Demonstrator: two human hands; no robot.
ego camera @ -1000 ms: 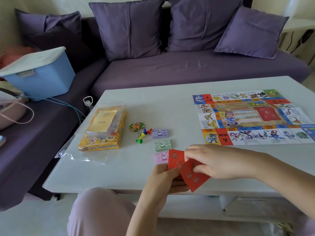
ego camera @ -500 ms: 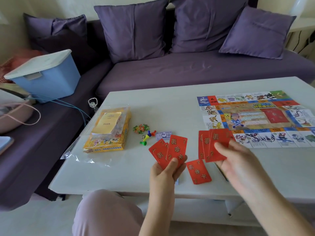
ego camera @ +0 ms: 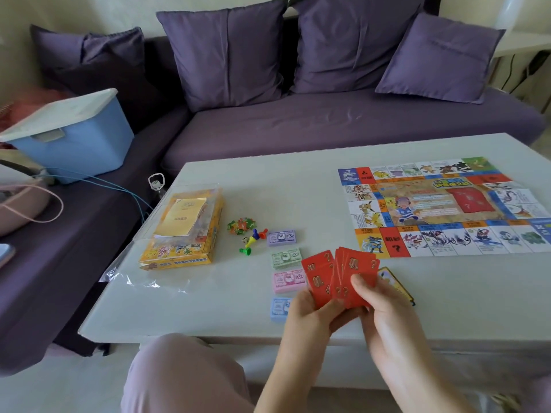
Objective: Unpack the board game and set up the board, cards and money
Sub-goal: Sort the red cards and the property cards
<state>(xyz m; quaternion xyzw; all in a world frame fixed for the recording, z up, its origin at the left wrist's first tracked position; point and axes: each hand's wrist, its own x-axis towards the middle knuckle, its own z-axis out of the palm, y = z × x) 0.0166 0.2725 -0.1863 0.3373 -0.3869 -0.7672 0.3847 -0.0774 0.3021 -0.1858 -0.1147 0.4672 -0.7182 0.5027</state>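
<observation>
Both hands are up over the near edge of the desk [ego camera: 268,186], just short of the near-left corner of the board [ego camera: 429,204]. The left hand [ego camera: 304,317] pinches a small fan of red cards [ego camera: 320,274], thumb on the faces. The right hand [ego camera: 384,305] grips a thicker red bunch, thumb pressed on top, and the two fans overlap.

There's open desk left of the board and along its near side. The cards show gold characters and question marks.

Left of the board, four money stacks [ego camera: 285,258] run in a column: purple, green, pink, and blue closest to the desk edge. Further left sit the pawns [ego camera: 253,238], then the yellow box [ego camera: 185,234] in a clear bag [ego camera: 143,281]. A yellow-bordered card [ego camera: 398,283] peeks out beside the right hand.

A purple sofa [ego camera: 328,120] runs beyond the board, with a blue bin [ego camera: 74,135] on it far to the left.
</observation>
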